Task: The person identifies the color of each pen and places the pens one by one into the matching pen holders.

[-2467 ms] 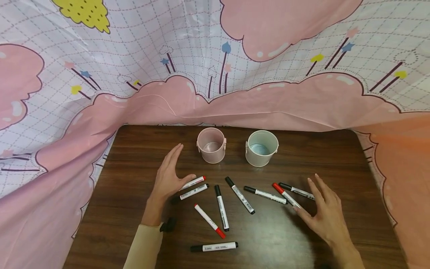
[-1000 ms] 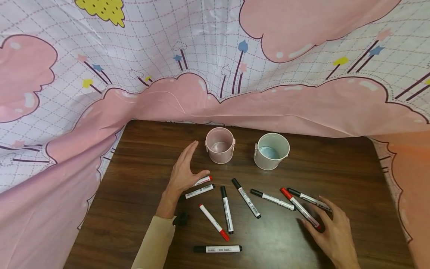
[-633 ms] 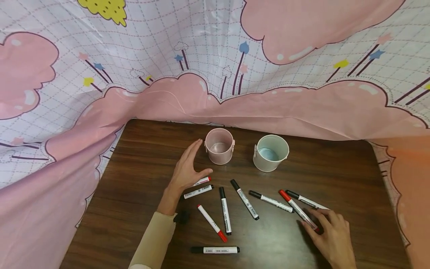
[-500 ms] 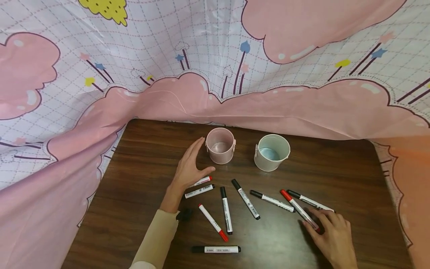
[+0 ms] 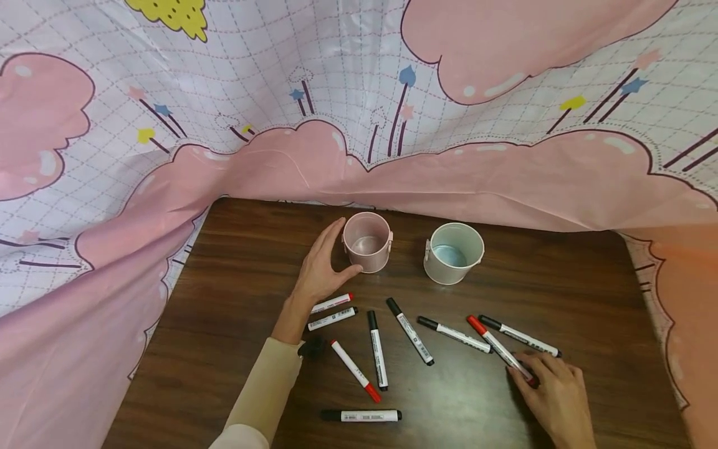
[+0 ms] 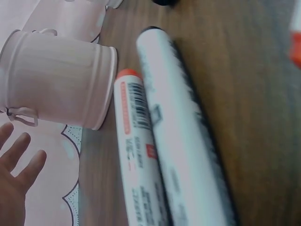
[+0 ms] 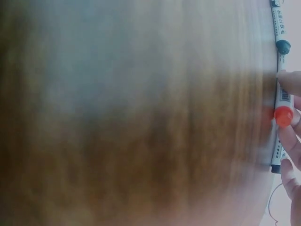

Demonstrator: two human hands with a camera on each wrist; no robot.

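Note:
My left hand (image 5: 320,268) is spread at the left side of a pink bucket (image 5: 367,243), thumb in front and fingers at its left. In the left wrist view the fingertips (image 6: 33,167) are close to the bucket's small handle; contact cannot be told. My right hand (image 5: 555,386) pinches the lower end of a red-capped marker (image 5: 498,344) lying on the table. In the right wrist view the thumb and fingers sit on either side of its red end (image 7: 283,116). A black-capped marker (image 5: 521,335) lies just beyond that hand. A pale green bucket (image 5: 445,271) stands right of the pink one.
Several more markers lie on the dark wooden table (image 5: 235,280): a black one (image 5: 409,330), another black one (image 5: 454,333), a red one (image 5: 354,369) and one near the front (image 5: 364,416). Two lie below my left hand. A patterned cloth (image 5: 449,187) hangs behind.
My left hand has moved forward and right toward the pink bucket. My right hand has come down to the red-capped marker, and its fingers have closed on the marker's near end.

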